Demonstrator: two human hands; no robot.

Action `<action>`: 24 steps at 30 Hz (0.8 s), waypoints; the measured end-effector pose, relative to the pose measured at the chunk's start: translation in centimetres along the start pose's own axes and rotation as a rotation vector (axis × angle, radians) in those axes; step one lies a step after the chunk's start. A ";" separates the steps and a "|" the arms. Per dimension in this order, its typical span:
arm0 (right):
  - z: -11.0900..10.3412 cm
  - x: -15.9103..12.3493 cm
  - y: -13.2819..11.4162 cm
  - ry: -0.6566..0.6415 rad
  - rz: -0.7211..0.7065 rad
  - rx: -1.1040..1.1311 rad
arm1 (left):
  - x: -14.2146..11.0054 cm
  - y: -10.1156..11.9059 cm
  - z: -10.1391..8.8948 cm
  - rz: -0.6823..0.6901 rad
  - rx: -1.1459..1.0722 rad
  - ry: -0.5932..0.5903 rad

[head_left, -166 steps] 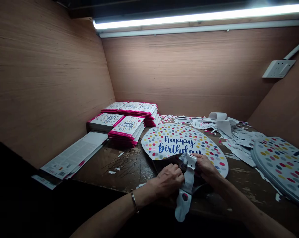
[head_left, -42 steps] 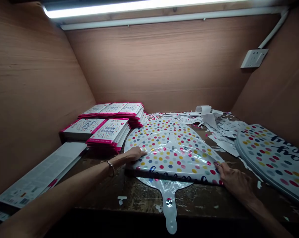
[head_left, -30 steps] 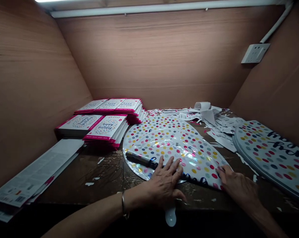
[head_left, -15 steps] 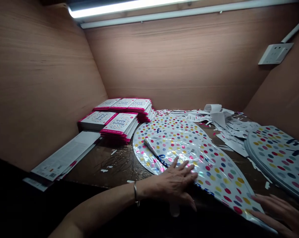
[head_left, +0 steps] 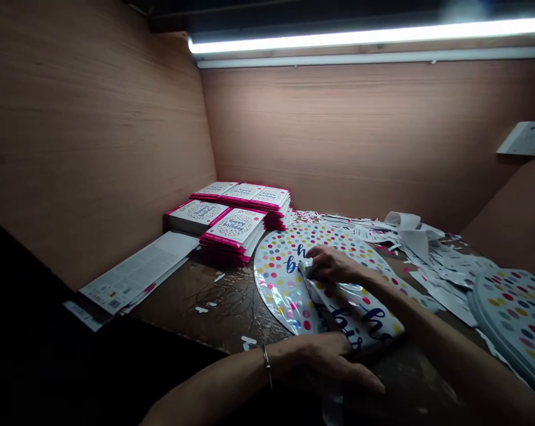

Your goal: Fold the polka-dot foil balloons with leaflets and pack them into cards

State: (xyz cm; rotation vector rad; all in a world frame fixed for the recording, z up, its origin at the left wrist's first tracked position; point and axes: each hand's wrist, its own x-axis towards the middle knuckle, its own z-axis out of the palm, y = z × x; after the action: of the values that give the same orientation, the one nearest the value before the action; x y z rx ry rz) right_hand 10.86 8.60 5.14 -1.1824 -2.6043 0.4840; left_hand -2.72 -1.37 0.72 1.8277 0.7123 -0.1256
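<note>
A round foil balloon (head_left: pixel 279 290) with coloured polka dots and blue lettering lies on the table, with one side folded over onto itself. My right hand (head_left: pixel 334 264) grips the upper end of the folded flap (head_left: pixel 360 313) near the blue lettering. My left hand (head_left: pixel 327 355), with a metal bangle (head_left: pixel 265 358) on the wrist, lies flat along the balloon's lower edge and holds nothing. The balloon's tail is mostly hidden in shadow below that hand.
Pink-edged stacks of packaged balloon cards (head_left: pixel 234 231) stand behind the balloon, with printed sheets (head_left: pixel 138 272) to their left. White paper scraps (head_left: pixel 440 266) cover the back right of the scarred wooden table (head_left: pixel 196 302). A pile of dotted balloons (head_left: pixel 516 313) lies at right, below a wall socket (head_left: pixel 525 138).
The balloon's loose side has swung from the lower right and now lies folded over the balloon. My right hand has moved up onto the flap, and my left hand has slid lower.
</note>
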 end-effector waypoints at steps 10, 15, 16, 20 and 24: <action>5.8 3.1 5.2 -0.093 0.188 0.062 | 0.6 -1.4 -1.0 0.138 -0.511 0.120; 5.4 3.9 4.9 -0.153 0.167 0.133 | 0.2 -0.8 -1.1 0.118 -0.501 0.109; 5.4 4.1 4.8 -0.159 0.152 0.144 | 0.2 -0.8 -1.1 0.117 -0.481 0.126; 5.6 4.8 4.4 -0.185 0.083 0.190 | 0.3 -1.1 -1.0 0.062 -0.371 0.188; 6.0 4.9 4.4 -0.167 0.052 0.228 | 0.0 -0.7 -1.1 0.026 -0.300 0.217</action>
State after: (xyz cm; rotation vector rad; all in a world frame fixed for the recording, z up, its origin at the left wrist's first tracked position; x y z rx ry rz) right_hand 8.62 13.84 -1.71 -1.1803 -2.5710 0.8996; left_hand -3.39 -0.25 0.55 1.5748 0.8114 0.1912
